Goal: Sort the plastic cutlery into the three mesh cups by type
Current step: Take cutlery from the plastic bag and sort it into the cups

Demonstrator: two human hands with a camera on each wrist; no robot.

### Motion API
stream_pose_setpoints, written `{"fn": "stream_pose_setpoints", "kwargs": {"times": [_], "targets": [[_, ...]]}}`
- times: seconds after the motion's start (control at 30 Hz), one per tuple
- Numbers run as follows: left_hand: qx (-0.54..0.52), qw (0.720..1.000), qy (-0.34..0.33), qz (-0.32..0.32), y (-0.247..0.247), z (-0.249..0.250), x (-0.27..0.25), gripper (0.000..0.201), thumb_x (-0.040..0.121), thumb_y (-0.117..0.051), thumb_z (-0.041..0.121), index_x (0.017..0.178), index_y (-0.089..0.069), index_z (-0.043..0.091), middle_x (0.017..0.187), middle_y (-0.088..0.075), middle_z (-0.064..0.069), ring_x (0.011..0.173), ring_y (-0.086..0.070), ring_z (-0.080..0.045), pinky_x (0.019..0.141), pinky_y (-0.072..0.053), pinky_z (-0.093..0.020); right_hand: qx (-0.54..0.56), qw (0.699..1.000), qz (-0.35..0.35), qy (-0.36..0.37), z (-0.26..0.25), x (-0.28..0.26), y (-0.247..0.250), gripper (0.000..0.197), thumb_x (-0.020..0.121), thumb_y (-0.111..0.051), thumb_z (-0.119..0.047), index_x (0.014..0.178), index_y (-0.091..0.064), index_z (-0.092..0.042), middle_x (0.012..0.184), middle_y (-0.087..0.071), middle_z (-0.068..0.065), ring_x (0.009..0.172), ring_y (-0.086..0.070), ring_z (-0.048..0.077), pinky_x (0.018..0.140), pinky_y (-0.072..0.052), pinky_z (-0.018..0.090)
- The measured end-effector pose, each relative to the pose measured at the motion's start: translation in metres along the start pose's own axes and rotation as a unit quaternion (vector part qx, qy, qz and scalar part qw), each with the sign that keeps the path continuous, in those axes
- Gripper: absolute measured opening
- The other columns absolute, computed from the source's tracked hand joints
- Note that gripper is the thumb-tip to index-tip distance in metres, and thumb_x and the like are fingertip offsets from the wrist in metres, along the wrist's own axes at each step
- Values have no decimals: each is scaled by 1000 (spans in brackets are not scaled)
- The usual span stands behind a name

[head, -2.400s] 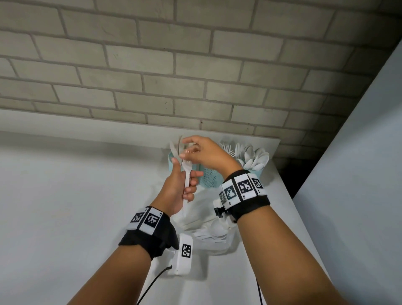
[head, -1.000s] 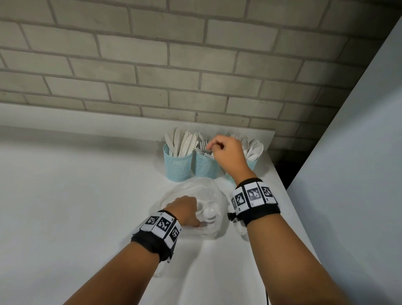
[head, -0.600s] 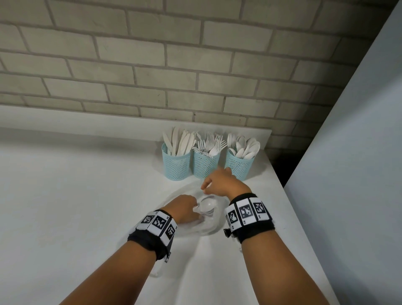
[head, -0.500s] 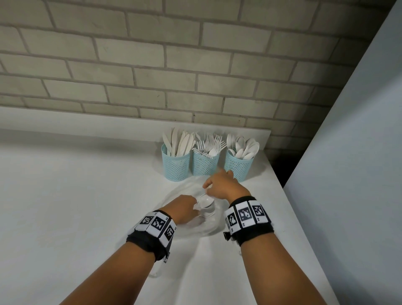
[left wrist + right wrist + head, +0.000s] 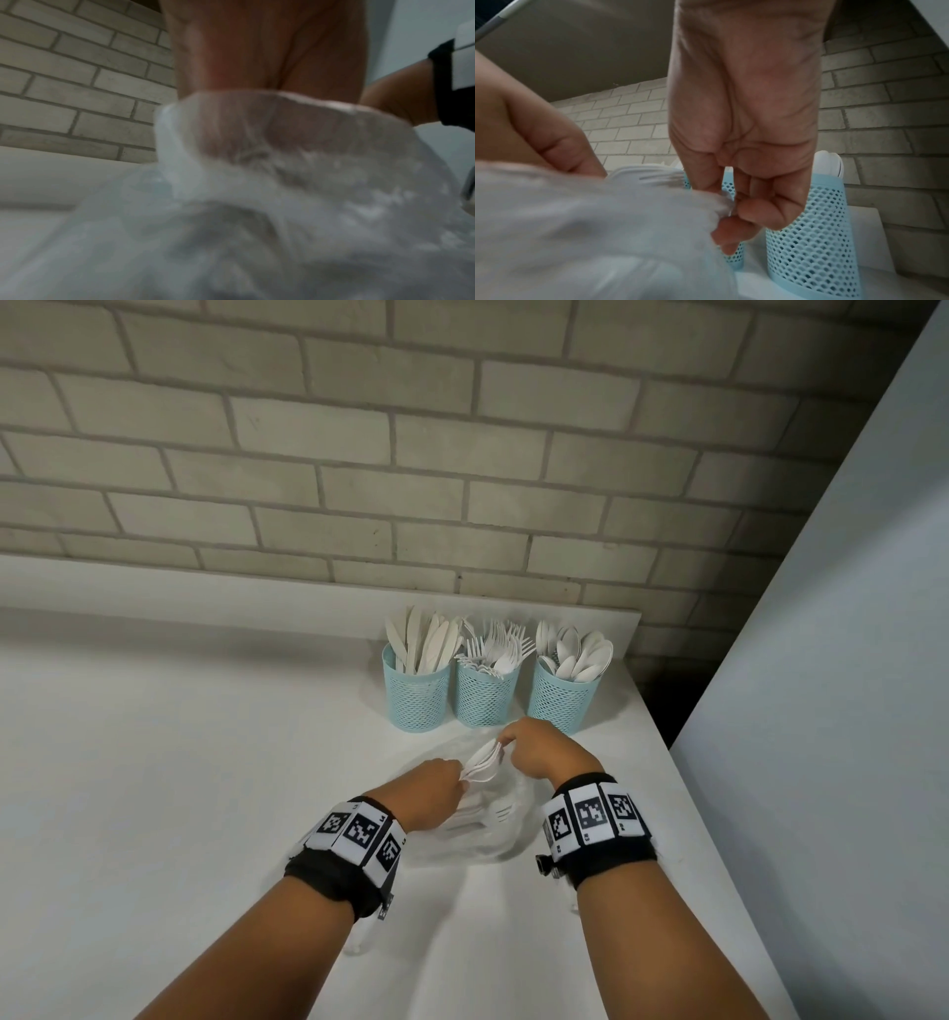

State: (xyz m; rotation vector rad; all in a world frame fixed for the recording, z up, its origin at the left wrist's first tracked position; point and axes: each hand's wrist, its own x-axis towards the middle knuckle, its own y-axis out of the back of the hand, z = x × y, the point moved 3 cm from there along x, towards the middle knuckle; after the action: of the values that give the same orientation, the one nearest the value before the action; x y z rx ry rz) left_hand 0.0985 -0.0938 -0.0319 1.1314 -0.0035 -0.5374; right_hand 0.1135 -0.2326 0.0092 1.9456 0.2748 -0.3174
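Left hand (image 5: 429, 791) and right hand (image 5: 536, 752) are clamped on a bunch of white plastic cutlery (image 5: 482, 762) lifted from the clear plastic bag (image 5: 488, 834), with knife, fork and spoon mesh cups (image 5: 480, 698) ranged beyond against the brick wall (image 5: 359, 454).

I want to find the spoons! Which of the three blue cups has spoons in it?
The rightmost mesh cup, nearest the table's right edge. Rounded spoon bowls stick out of it, while the middle cup shows pronged forks and the left cup flat knives.
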Motion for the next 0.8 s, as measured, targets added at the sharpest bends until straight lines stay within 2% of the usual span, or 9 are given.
{"fn": "stream_pose_setpoints", "kwargs": {"times": [0.1,0.23,0.33,0.43,0.5,0.6,0.67,0.73,0.8], "targets": [[-45,999,4,-10,3,-1,0,29,102,-33,24,106,-51,3,113,-60,-15,94,-54,-26,73,-36,-26,2,1000,2,4,1,1,0,47,89,-38,5,127,-58,-13,132,-55,12,118,-53,29,97,-42,33],[-185,983,1,-8,4,-5,2,16,100,-36,18,94,-47,7,95,-65,-2,82,-58,-12,61,-41,-14,18,1000,10,11,1,3,1,45,88,-45,1,129,-56,-14,132,-54,10,118,-53,27,96,-42,32],[-293,956,-2,8,8,-4,-2,9,100,-37,12,104,-44,8,88,-62,-2,72,-61,-9,62,-48,-12,57,998,16,28,0,4,4,46,87,-50,1,129,-56,-16,133,-55,8,120,-52,25,96,-41,31],[-338,941,-15,29,14,-2,-3,20,99,-41,15,118,-45,10,95,-66,-8,76,-66,-15,70,-52,-21,101,993,19,58,-4,2,11,39,87,-53,-1,122,-61,-13,112,-62,7,98,-55,20,81,-39,26],[-373,927,-23,41,18,-2,-4,23,100,-41,16,121,-46,11,92,-66,-7,77,-66,-16,68,-53,-19,122,989,13,77,-8,-1,16,35,86,-53,0,118,-63,-12,98,-60,3,91,-54,18,78,-38,25],[-418,906,-26,56,22,-3,-6,29,99,-43,21,124,-49,8,90,-66,-4,76,-66,-13,66,-50,-15,137,986,7,92,-14,-4,21,39,87,-54,-2,125,-58,-12,115,-60,7,107,-55,20,86,-39,26],[-439,896,-29,65,24,-5,-5,31,99,-44,21,127,-48,7,93,-68,-6,79,-67,-14,77,-53,-24,145,985,16,93,-17,-5,25,43,89,-54,-8,132,-53,-14,129,-56,6,119,-51,21,93,-37,27],[-457,886,-31,69,25,-7,-4,32,99,-44,17,129,-46,8,97,-69,-7,83,-67,-15,84,-51,-29,172,980,29,100,-19,-5,28,41,91,-57,-17,131,-53,-13,129,-56,6,118,-53,20,94,-39,27],[-489,869,-34,64,26,-7,-4,33,99,-44,14,131,-43,7,100,-68,-8,85,-67,-14,82,-52,-25,220,969,31,105,-21,-4,28,40,91,-60,-26,126,-55,-10,118,-61,6,105,-59,19,89,-45,28]]}}
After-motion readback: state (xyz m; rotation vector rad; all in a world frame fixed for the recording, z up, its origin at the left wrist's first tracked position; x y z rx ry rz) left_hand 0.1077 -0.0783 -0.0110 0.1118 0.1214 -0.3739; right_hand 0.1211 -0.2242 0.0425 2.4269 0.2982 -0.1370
